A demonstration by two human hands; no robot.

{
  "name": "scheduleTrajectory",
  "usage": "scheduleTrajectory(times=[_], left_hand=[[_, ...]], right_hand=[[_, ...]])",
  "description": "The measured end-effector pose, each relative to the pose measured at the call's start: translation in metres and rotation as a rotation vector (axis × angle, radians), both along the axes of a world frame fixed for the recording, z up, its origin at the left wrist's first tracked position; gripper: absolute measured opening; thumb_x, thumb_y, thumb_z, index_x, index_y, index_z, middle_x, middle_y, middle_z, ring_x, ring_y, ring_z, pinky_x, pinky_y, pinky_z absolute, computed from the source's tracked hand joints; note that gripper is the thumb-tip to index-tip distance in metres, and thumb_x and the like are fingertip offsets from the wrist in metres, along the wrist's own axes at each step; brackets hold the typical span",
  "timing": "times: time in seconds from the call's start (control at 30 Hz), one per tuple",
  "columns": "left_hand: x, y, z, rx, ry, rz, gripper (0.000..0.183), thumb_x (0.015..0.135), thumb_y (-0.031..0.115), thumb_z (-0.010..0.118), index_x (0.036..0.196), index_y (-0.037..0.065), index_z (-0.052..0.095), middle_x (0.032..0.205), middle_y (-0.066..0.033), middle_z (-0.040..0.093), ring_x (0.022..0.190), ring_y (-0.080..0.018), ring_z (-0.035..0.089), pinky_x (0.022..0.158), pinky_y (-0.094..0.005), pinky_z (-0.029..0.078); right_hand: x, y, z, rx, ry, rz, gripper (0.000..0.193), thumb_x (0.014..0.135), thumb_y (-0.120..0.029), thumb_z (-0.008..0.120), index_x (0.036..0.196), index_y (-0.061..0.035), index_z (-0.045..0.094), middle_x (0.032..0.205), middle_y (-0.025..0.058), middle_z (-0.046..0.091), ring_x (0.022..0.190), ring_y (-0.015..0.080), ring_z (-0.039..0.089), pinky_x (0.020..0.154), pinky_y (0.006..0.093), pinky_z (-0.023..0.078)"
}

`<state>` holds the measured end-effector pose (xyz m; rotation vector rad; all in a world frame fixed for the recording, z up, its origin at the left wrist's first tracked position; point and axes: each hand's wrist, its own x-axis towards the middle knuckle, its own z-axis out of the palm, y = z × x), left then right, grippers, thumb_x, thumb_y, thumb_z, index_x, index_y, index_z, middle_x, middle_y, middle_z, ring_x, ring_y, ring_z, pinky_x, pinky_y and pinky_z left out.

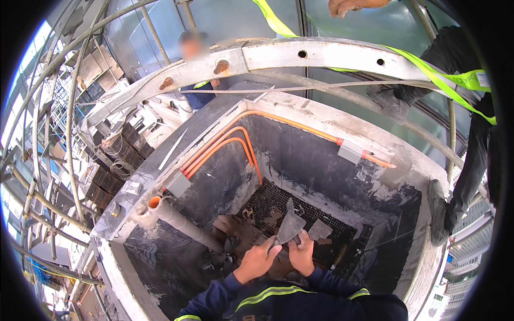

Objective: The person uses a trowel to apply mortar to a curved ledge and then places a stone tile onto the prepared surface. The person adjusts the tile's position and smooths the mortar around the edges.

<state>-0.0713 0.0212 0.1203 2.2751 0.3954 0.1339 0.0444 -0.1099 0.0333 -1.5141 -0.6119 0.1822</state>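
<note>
Two bare hands meet low over one open pit: the right hand [302, 255] has its fingers clamped at the lower end of one grey trowel-like blade [290, 227], held above the pit's black dimpled mat [264, 199]; the left hand [257, 262] is just beside it, its grip impossible to tell. Three orange conduits [242, 140] leave one grey junction box [179, 184], one reaching a second box [350, 152]; two rusty bolts [221, 67] stud one white beam [332, 55].
</note>
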Motion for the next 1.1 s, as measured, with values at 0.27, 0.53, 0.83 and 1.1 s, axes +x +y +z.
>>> scheduleTrajectory(times=[0.27,0.53,0.83,1.1], left_hand=[[0.007,-0.008,-0.025,-0.009,-0.038,-0.016,0.049,0.108,0.039,0.052,0.136,0.0,0.059,0.1,-0.0313,0.07,0.095,-0.0492,0.069,0.08,-0.0521,0.054],[0.005,-0.002,-0.02,-0.073,-0.176,-0.013,0.049,0.108,0.038,0.052,0.136,-0.002,0.059,0.101,-0.0311,0.07,0.097,-0.0496,0.069,0.083,-0.0516,0.055],[0.003,0.022,-0.013,-0.164,-0.2,0.155,0.052,0.108,0.04,0.05,0.137,-0.002,0.059,0.103,-0.032,0.07,0.097,-0.0486,0.069,0.083,-0.0499,0.055],[-0.003,0.005,-0.028,-0.185,-0.191,0.214,0.051,0.106,0.039,0.053,0.138,0.0,0.059,0.1,-0.0325,0.07,0.095,-0.0505,0.069,0.082,-0.0525,0.055]], right_hand=[[0.014,-0.01,0.022,-0.097,-0.06,-0.044,0.046,0.09,0.004,0.062,0.136,0.0104,0.056,0.109,0.0225,0.066,0.097,0.0337,0.068,0.086,0.0366,0.053],[0.013,0.0,0.024,-0.04,-0.079,-0.032,0.044,0.091,0.006,0.061,0.135,0.0096,0.057,0.11,0.0196,0.065,0.096,0.0305,0.068,0.083,0.035,0.053],[0.007,0.009,0.032,-0.132,-0.186,-0.068,0.05,0.091,0.0,0.066,0.14,0.0063,0.057,0.111,0.0186,0.066,0.1,0.0305,0.067,0.088,0.0351,0.052],[-0.004,0.01,0.046,-0.1,-0.198,-0.06,0.049,0.092,0.001,0.065,0.14,0.0073,0.057,0.106,0.0187,0.066,0.095,0.0294,0.068,0.084,0.0359,0.053]])
